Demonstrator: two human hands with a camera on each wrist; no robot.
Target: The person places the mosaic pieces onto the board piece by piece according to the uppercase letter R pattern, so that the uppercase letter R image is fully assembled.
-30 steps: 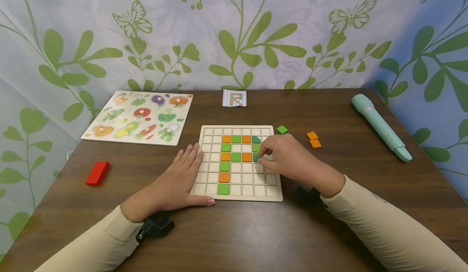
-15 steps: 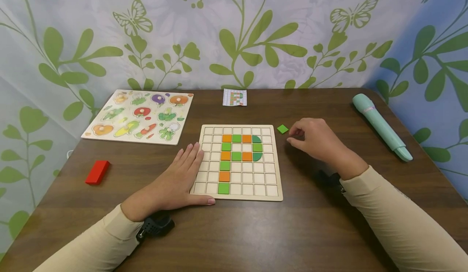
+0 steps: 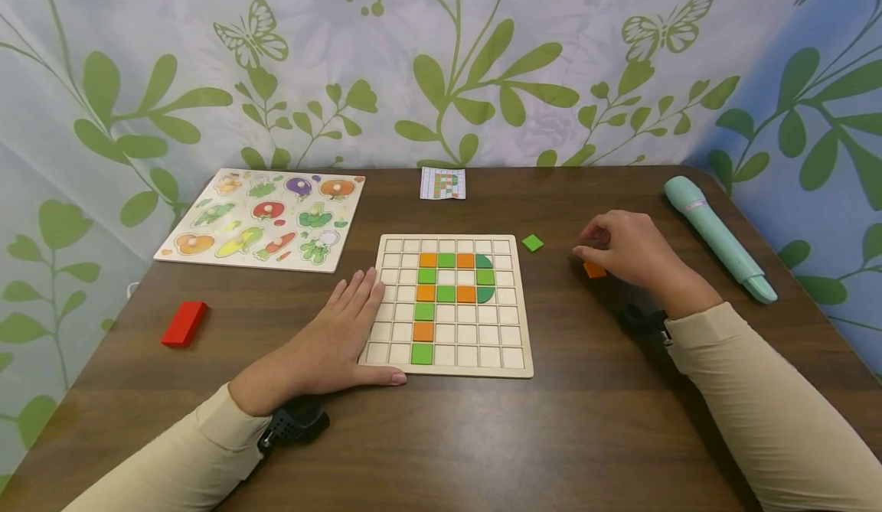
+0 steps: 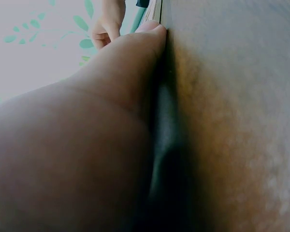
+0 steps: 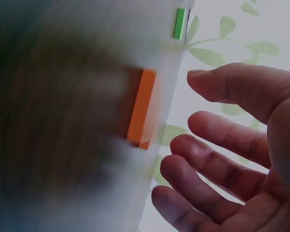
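My left hand (image 3: pixel 331 344) rests flat with straight fingers along the left edge of a wooden grid board (image 3: pixel 448 372). Orange, light green and dark green tiles lie in its cells, shaped like a letter P; the dark green pieces (image 3: pixel 485 295) have a rounded corner. To the right of the board, my right hand (image 3: pixel 623 248) is just over the loose orange tiles, partly hiding them; one orange tile (image 3: pixel 595 270) shows below the thumb. In the right wrist view, the fingers are loosely bent and apart from the orange tile (image 5: pixel 142 106), with nothing between them.
A loose green tile (image 3: pixel 533 242) lies by the board's upper right corner. Behind the board is a small pattern card (image 3: pixel 442 184). A vegetable puzzle (image 3: pixel 276 221) and a red block (image 3: pixel 184 324) are at left, a mint-green microphone-shaped object (image 3: pixel 720 238) at right.
My right hand has let go of the dark green piece on the board and moved right, past the loose green tile, to the orange tiles. My left hand has stayed in place.
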